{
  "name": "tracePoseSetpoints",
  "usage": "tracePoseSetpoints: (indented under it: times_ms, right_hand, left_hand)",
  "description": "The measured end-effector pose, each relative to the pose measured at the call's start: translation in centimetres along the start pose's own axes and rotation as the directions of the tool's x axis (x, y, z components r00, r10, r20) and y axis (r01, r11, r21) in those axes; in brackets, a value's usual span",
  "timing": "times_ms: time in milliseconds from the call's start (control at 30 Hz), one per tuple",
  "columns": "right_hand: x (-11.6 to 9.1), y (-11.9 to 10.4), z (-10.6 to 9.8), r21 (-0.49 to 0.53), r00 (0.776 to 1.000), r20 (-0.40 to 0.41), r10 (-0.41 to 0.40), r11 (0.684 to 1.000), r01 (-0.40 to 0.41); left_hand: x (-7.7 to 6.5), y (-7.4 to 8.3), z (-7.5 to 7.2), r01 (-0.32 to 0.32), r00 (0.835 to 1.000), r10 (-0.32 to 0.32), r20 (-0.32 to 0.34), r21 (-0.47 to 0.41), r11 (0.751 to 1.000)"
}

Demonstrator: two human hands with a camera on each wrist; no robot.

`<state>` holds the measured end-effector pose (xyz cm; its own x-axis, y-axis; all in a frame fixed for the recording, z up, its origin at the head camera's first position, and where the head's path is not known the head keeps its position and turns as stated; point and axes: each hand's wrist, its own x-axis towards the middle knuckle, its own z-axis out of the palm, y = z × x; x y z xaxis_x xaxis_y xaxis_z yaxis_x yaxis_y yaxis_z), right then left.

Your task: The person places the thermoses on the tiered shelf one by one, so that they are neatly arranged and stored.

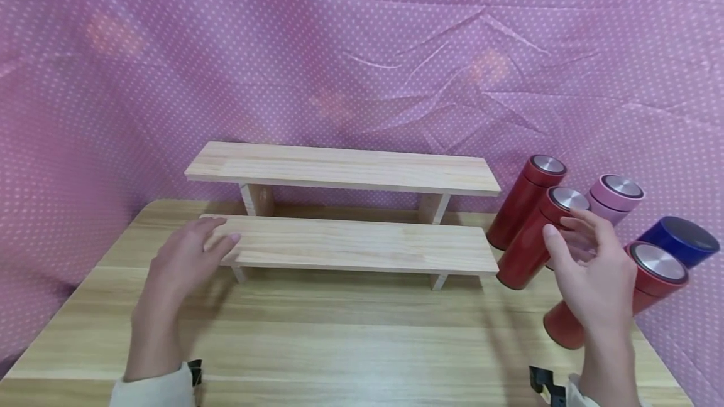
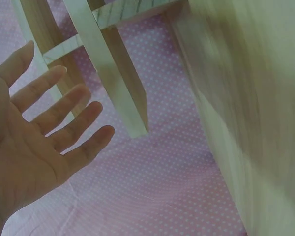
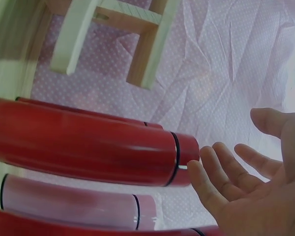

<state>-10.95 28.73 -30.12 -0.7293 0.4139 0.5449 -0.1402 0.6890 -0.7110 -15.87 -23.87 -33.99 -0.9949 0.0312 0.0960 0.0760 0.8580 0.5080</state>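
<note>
See a two-tier stepped shelf of pale bare wood (image 1: 362,244) on a pale wood-grained worktop (image 1: 362,344), with the lower plank forward of the upper, presumably for open access to both. Find five bottles grouped right of the shelf, upright on flat bases, likely for steadiness and easy reach: a tall red silver-topped cylinder bottle (image 1: 520,200) just beside the shelf's right end, a second red silver-topped cylinder bottle (image 1: 532,240) in front, then, farther right of the shelf, a pink silver-topped cylinder bottle (image 1: 613,196), a blue dark-topped cylinder bottle (image 1: 664,240) and a third red silver-topped cylinder bottle (image 1: 647,291). Note the right hand (image 1: 599,275) right of the shelf, with fingers loosely spread around nothing, perhaps for lining up with the second red bottle's lid; cannot tell touching from merely near. Note the left hand (image 1: 182,262) by the shelf's left end, with fingers apart and nothing held
</note>
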Motion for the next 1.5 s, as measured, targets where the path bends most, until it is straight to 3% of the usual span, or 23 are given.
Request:
tracePoseSetpoints:
  times_ms: [267, 500, 733, 967, 1033, 1267, 1500]
  right_hand:
    - [0.5, 0.4, -1.8, 0.068, 0.996, -0.085, 0.017, 0.998, -0.011]
    - [0.5, 0.2, -3.1, 0.117, 0.99, -0.137, 0.016, 0.993, 0.0]
    - [0.9, 0.1, -4.0, 0.147, 0.983, -0.184, 0.006, 0.989, 0.021]
    - [1.2, 0.7, -5.1, 0.217, 0.969, -0.199, 0.146, 0.971, -0.102]
    - [1.3, 0.8, -5.4, 0.207, 0.962, -0.223, 0.155, 0.972, -0.108]
    - [1.8, 1.4, -6.2, 0.18, 0.919, -0.297, 0.259, 0.96, -0.213]
    - [2.0, 2.5, -6.6, 0.23, 0.894, -0.304, 0.329, 0.936, -0.266]
  left_hand:
    - [-0.4, -1.3, 0.1, 0.03, 0.999, -0.03, -0.017, -0.014, 0.999]
    - [-0.8, -2.1, 0.0, 0.079, 0.997, -0.079, 0.024, 0.002, 0.997]
    - [-0.9, -2.4, 0.2, 0.079, 0.997, -0.079, 0.011, -0.005, 0.997]
    - [-0.9, -2.7, 0.2, 0.067, 0.998, -0.067, 0.008, -0.027, 0.997]
    - [-0.9, -2.9, 0.2, 0.072, 0.997, -0.071, 0.009, -0.048, 0.996]
    - [-0.7, -4.0, 0.3, 0.07, 0.996, -0.076, -0.048, -0.104, 0.992]
    - [-0.5, -5.0, 0.6, 0.137, 0.98, -0.156, -0.12, -0.149, 0.979]
